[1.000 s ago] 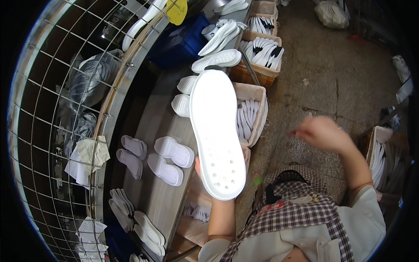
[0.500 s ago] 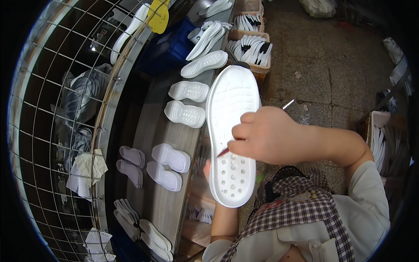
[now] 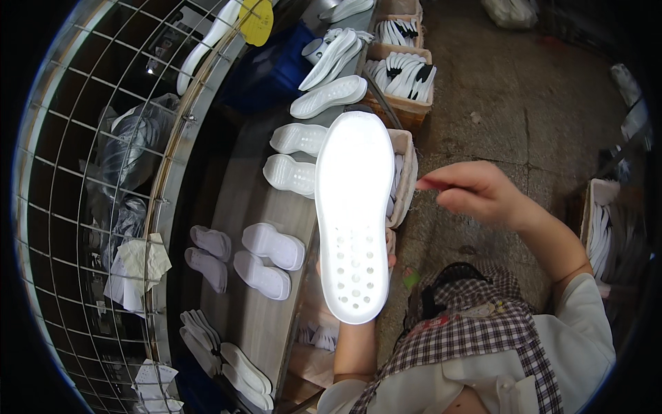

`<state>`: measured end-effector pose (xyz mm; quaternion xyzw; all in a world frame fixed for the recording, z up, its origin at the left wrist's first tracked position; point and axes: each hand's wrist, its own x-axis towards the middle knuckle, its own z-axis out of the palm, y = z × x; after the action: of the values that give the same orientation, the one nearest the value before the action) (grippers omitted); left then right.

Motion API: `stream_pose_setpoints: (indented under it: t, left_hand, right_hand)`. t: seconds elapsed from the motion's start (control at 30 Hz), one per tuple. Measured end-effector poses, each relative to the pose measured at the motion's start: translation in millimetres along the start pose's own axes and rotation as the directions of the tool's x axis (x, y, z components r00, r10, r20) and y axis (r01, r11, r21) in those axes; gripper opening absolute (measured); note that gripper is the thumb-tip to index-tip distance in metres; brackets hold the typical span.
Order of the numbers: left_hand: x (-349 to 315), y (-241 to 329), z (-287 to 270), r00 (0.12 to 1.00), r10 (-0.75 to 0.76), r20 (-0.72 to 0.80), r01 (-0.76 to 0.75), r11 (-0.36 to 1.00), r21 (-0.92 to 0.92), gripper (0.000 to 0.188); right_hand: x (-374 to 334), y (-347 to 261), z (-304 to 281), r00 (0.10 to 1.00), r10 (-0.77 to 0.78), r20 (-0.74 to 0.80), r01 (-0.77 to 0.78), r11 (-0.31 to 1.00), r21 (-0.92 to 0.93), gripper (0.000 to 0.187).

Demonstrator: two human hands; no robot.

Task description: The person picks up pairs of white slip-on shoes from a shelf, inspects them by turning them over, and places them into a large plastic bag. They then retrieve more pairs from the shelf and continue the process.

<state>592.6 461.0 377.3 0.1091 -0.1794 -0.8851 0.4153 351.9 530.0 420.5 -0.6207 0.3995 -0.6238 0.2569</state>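
Note:
A long white shoe sole [image 3: 354, 276] fills the middle of the head view, its toe end washed out by glare and rows of round dimples showing at its heel. My left hand [image 3: 392, 259] supports it from underneath; only fingertips show past its right edge. To the right of the sole, and apart from it, my right hand [image 3: 476, 193] is closed in a pinch. A slim tool with a red end [image 3: 432, 184] sticks out from those fingers, mostly covered by them.
On the bench [image 3: 303, 241] at left lie several white soles [image 3: 272, 245]. Wire mesh [image 3: 103, 155] stands beyond it, next to a blue bin [image 3: 269, 69]. Baskets of soles [image 3: 401, 76] stand at the far end; another crate [image 3: 601, 228] is at right.
My right hand has drawn back to the right with the slim tool, off the sole's surface. The sole has shifted slightly left and its toe now glares brightly.

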Motion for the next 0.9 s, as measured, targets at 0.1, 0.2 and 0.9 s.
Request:
stream_pose_setpoints:
  t: [0.1,0.2,0.9]
  left_hand:
    - [6.1,-3.6,1.7,0.999,-0.04,0.037,0.037,0.996,0.083,0.069]
    - [7.8,-10.8,3.3,0.995,0.083,-0.059,-0.032,0.802,0.597,0.068]
    - [-0.9,-5.8,-11.1,0.975,-0.074,-0.209,0.083,0.996,0.039,0.062]
  right_hand:
    - [-1.2,-8.7,8.4,0.962,0.106,0.252,0.046,0.844,-0.534,0.017]
    - [7.3,-17.6,21.9,0.926,-0.032,0.377,0.296,0.68,-0.671,0.012]
    - [26.8,-14.7,53.9,0.879,-0.115,0.463,0.443,0.558,-0.702,0.014]
